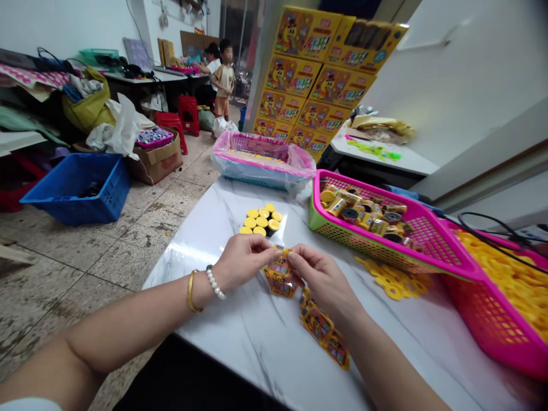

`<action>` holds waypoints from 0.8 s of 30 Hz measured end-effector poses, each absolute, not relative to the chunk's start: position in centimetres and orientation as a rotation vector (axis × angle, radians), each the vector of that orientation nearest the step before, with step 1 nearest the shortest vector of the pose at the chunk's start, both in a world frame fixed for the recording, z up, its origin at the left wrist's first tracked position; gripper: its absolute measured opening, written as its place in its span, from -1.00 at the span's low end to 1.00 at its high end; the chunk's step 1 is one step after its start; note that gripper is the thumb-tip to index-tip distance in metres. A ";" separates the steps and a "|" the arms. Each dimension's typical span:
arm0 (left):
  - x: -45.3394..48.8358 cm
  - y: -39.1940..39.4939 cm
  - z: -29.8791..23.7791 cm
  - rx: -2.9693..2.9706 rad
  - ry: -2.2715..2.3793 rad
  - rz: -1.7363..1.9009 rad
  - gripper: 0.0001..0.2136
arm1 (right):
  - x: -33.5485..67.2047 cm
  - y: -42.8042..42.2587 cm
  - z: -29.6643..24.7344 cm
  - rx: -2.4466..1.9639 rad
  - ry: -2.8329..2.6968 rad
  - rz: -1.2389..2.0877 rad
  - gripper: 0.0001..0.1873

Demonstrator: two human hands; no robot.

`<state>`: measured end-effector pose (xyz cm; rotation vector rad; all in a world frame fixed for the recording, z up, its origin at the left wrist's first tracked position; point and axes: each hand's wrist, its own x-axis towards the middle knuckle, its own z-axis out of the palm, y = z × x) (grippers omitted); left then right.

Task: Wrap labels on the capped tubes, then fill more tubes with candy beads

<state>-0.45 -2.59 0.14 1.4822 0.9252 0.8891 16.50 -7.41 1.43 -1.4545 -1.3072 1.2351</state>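
Over the white marbled table [240,331], my left hand [240,260] pinches the upper left edge of an orange printed plastic wrapper [280,279]. My right hand [325,281] has its thumb and fingers closed on the same wrapper's right side. Below my right hand a strip of similar printed wrappers [326,334] lies on the tabletop; whether it joins the held piece I cannot tell. Just beyond my left hand stands a tight group of small dark containers with yellow lids [261,219].
Yellow rings [394,282] lie right of my hands. A pink-and-green basket [363,242] holds wrapped containers; another pink basket [492,325] holds yellow parts. A plastic-lined basket [265,177] stands at the far edge, before stacked yellow boxes [295,74]. A blue crate [85,194] sits on the floor.
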 end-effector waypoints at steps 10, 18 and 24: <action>-1.0 -3.9 1.6 1.437 0.818 1.194 -0.63 | 16.9 -7.3 0.1 -1.507 -1.196 0.760 -0.45; -0.7 -4.1 1.1 1.470 0.826 1.068 -0.64 | 15.9 -7.7 -0.1 -1.550 -1.481 0.375 -0.47; -0.6 -3.6 1.1 1.402 0.871 0.991 -0.80 | 15.1 -8.1 -0.4 -1.418 -1.663 0.308 -0.57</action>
